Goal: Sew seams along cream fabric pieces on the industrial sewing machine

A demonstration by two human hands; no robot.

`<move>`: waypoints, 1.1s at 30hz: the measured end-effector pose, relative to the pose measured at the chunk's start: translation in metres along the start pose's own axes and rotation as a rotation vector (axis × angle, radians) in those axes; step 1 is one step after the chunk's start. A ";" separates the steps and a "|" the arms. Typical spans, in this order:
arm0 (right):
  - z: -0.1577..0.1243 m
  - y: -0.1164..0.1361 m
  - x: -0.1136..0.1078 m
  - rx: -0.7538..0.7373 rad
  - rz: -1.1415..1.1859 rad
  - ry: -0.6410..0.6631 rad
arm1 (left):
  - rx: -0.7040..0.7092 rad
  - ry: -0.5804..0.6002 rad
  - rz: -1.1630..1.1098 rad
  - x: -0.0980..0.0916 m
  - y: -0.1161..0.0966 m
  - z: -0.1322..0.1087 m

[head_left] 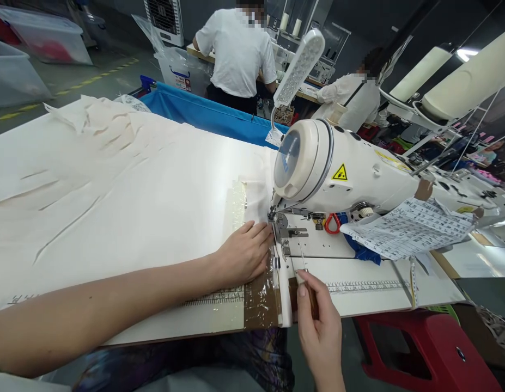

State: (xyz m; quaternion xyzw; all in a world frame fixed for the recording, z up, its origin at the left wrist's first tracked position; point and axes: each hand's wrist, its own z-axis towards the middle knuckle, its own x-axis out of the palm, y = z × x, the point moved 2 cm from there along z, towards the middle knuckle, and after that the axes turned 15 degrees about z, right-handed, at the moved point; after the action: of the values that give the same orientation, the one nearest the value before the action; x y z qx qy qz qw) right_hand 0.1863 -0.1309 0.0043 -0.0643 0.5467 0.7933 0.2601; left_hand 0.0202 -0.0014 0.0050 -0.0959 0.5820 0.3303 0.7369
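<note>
- Looking down on one sewing table (154,326), I see one large sheet of cream fabric (113,179) covering most of its top, wrinkled toward the far left corner.
- One white sewing machine (342,174) lies along the right side of the table, its needle end near the middle of the front edge; one lamp head (300,68) stands above it.
- One blue bin (211,117) runs behind the table's far edge; I cannot tell what it holds.
- Two people (238,51) in white tops work at benches beyond the far edge.
- One red stool (424,354) sits below the table's front right corner.
- One printed paper sheet (407,228) hangs over the machine's arm.
- My left hand (244,253) lies flat on the fabric, fingers together, their tips just beside the presser foot (279,228).
- My right hand (320,321) is at the front edge, thumb and fingers pinching one thin pointed tool (303,264) by its brown handle, its metal tip aimed at the plate near the foot.
- Two printed rulers (358,286) are stuck along the front edge, one on each side of the needle.
- One red ring (332,223) hangs under the machine arm.
</note>
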 end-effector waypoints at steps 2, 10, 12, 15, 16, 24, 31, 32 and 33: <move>0.008 0.007 0.009 -0.065 0.030 0.081 | -0.011 0.004 -0.020 0.002 0.003 0.002; 0.032 0.011 0.043 -0.319 -0.167 0.198 | -0.050 0.056 -0.133 0.002 0.013 0.006; 0.035 0.009 0.046 -0.322 -0.247 0.210 | -0.037 0.053 -0.147 0.003 0.014 0.006; 0.039 0.009 0.049 -0.307 -0.319 0.227 | -0.032 0.037 -0.149 0.004 0.015 0.006; 0.039 0.009 0.050 -0.302 -0.336 0.230 | -0.032 0.032 -0.145 0.005 0.015 0.006; 0.041 0.011 0.054 -0.299 -0.499 0.218 | -0.062 0.035 -0.162 0.006 0.017 0.008; 0.043 0.013 0.062 -0.264 -0.701 0.216 | -0.094 0.036 -0.166 0.008 0.024 0.009; 0.042 0.013 0.061 -0.266 -0.683 0.211 | -0.100 0.031 -0.164 0.009 0.025 0.009; 0.041 0.014 0.060 -0.268 -0.648 0.201 | -0.105 0.026 -0.163 0.009 0.026 0.009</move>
State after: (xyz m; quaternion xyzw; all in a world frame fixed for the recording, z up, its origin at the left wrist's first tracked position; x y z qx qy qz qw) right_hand 0.1356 -0.0774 0.0088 -0.3456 0.4119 0.7240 0.4321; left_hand 0.0126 0.0264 0.0052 -0.1859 0.5636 0.2980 0.7477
